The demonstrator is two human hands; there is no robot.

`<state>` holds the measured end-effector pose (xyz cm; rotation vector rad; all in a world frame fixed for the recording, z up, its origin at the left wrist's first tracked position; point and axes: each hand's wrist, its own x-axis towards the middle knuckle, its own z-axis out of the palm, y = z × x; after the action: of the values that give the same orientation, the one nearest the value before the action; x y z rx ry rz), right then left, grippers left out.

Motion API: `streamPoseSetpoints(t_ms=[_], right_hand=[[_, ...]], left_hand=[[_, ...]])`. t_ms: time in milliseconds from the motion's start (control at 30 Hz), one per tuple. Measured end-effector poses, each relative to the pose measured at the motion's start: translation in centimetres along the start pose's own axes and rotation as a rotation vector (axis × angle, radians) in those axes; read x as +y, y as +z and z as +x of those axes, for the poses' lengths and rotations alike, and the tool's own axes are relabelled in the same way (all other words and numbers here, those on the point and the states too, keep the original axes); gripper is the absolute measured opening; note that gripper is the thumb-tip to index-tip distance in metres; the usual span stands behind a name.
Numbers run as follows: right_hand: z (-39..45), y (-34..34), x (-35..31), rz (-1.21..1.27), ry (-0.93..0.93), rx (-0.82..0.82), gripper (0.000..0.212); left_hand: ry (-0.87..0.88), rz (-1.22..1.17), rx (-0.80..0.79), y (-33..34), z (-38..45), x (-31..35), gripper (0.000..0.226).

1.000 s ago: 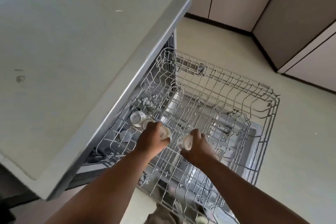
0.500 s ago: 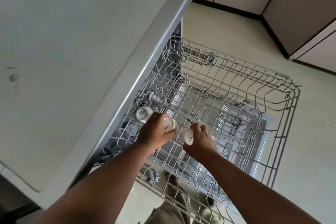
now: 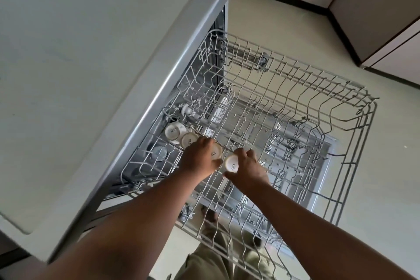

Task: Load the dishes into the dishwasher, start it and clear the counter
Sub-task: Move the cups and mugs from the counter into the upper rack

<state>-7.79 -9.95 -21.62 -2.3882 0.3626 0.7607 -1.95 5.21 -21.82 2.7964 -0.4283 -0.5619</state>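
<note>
Both hands were down in the pulled-out wire upper rack (image 3: 284, 102) of the dishwasher, each wrapped around a small white cup turned bottom-up. The left hand (image 3: 198, 159) had its fingers curled over the left cup (image 3: 216, 152), whose round base with small printed lettering showed past the knuckles. The right hand (image 3: 248, 169) gripped the right cup (image 3: 231, 163) in the same way, thumb and fingers closed round its side, the lettered base facing up and left. The two held cups sat just beside each other, near the rack's left half, close above the wires; whether they rested on the tines could not be told.

Further left in the rack, two more inverted white cups stood touching: the far cup (image 3: 173, 132) and the near cup (image 3: 189, 140), the latter just beside the left hand. A clear glass (image 3: 161, 153) lay lower under the wires, close to the counter edge.

The pale countertop (image 3: 79, 63) overhung the dishwasher's left side. Beige floor (image 3: 386, 188) and cabinet doors (image 3: 375, 7) filled the right
</note>
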Motion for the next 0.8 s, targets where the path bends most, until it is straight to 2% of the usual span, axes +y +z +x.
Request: streamPoseSetpoints(t_ms=[200, 333, 433, 600, 800], right_hand=[[-0.1, 0.8, 0.1, 0.015, -0.004, 0.011, 0.071], [0.1, 0.6, 0.2, 0.043, -0.020, -0.014, 0.078], [0.1, 0.6, 0.3, 0.045, -0.037, -0.023, 0.081], [-0.3, 0.9, 0.8, 0.010, -0.055, -0.008, 0.080], [-0.5, 1.2, 1.1, 0.038, -0.071, 0.022, 0.079]], left_hand=[[0.035, 0.182, 0.004, 0.4, 0.7, 0.4, 0.051], [0.057, 0.216, -0.024, 0.6, 0.5, 0.1, 0.060], [0.055, 0.201, -0.064, 0.6, 0.3, 0.0, 0.064], [0.009, 0.030, -0.078, 0.4, 0.5, 0.2, 0.057], [0.025, 0.182, -0.072, 0.5, 0.1, 0.8, 0.055]])
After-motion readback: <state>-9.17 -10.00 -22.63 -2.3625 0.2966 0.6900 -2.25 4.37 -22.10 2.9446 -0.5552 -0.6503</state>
